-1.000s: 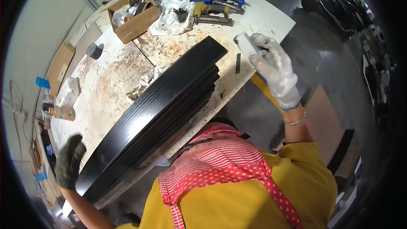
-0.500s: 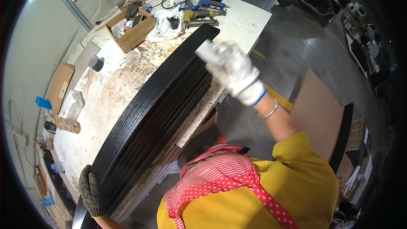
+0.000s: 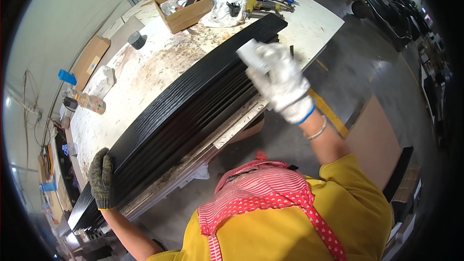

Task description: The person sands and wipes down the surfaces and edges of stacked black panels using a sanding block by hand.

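A stack of long black strips (image 3: pixel 193 84) with a ridged, glossy top lies slantwise along the near edge of the white worktable (image 3: pixel 150 79). My right hand (image 3: pixel 285 79), in a white glove, is closed on a small white block (image 3: pixel 252 55) by the far end of the stack. The glove is slightly blurred, and I cannot make out whether the block touches the strips. At the near left end, my left hand (image 3: pixel 101 181) wears a dark mottled green glove. Its fingers are stretched out against the side of the stack.
Nail guns (image 3: pixel 263 7), a white cloth (image 3: pixel 220 14) and an open cardboard box (image 3: pixel 186 12) with odds and ends stand at the table's back. A dark round tin (image 3: pixel 137 40) and a plastic jar (image 3: pixel 92 103) sit leftward. A brown board (image 3: pixel 372 140) leans at right.
The whole view has shifted, bringing more of the near left end of the strips into sight. My right hand with the white block sits slightly nearer along the stack. My left hand stays at the stack.
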{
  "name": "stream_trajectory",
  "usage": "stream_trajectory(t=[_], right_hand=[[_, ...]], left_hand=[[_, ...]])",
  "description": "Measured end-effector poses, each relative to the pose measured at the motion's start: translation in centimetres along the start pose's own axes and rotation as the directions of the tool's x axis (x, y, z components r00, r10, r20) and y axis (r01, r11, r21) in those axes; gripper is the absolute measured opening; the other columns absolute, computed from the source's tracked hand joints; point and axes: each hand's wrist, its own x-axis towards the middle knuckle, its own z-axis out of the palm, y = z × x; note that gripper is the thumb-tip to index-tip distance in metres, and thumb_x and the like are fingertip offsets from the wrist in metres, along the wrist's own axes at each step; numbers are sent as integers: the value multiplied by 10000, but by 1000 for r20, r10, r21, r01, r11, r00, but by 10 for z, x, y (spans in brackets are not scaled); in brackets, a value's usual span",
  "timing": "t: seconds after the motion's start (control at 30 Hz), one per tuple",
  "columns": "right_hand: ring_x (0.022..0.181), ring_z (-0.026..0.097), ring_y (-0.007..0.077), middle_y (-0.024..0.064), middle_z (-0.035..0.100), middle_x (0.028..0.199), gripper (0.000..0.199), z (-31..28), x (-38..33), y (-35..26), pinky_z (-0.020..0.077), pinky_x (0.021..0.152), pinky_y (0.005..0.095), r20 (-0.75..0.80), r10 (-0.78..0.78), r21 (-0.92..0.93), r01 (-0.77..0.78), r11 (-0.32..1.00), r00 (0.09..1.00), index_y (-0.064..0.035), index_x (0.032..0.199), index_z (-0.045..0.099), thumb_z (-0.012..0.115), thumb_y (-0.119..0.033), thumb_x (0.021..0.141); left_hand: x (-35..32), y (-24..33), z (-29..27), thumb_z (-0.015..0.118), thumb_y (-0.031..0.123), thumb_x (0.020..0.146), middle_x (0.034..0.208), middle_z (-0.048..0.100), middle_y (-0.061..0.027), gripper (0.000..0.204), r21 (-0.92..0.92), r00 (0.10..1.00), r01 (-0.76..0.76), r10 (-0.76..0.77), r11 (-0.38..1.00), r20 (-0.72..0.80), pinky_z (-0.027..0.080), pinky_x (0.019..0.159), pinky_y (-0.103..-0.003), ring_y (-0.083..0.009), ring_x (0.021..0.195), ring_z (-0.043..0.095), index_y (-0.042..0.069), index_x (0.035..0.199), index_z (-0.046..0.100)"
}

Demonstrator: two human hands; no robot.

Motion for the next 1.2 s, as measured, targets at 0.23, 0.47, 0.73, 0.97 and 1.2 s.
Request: stream_trajectory(t=[0.23,0.47,0.73,0.97,1.2], right_hand=[[884,614,271,93,587,1000,390,56,-28,-135,578,701,388,60,-306,255,282,925,950,-116,1233,601,653,-173,851],[953,658,334,204,605,1107,381,23,0,-93,559,844,394,-58,44,-192,-54,980,997,-18,1177,608,717,-193,857],[823,647,245,62,595,954,304,120,-56,-298,567,679,366,57,-275,136,265,955,960,-82,1086,595,737,-139,823],[866,661,293,160,633,1012,225,98,-33,-268,560,765,363,-42,11,353,4,936,999,-25,967,578,742,-111,840],[851,647,381,201,614,1060,353,98,-44,-288,569,739,440,147,-113,61,105,993,983,-9,1156,612,697,-127,835]], left_hand=[[-7,-6,-10,600,175,1000,1393,585,-155,472,-312,998,-13,29,950,48,396,1113,-366,-248,1301,537,-5,1427,513],[-67,-197,-124,537,164,1032,1442,550,-161,425,133,987,25,-4,991,-159,380,1121,-346,-272,1317,522,-12,1419,515],[-101,-343,-135,539,245,1040,1331,614,-163,393,83,987,159,-158,984,-16,432,1072,-374,-278,1225,569,-5,1341,581],[-117,-360,-129,484,238,1049,1292,653,-134,362,143,988,69,-48,987,-145,386,1096,-408,-291,1246,549,24,1305,624],[-111,-351,-124,488,175,1040,1299,653,-118,322,80,986,70,-56,994,-158,381,1104,-381,-267,1245,559,34,1291,632]])
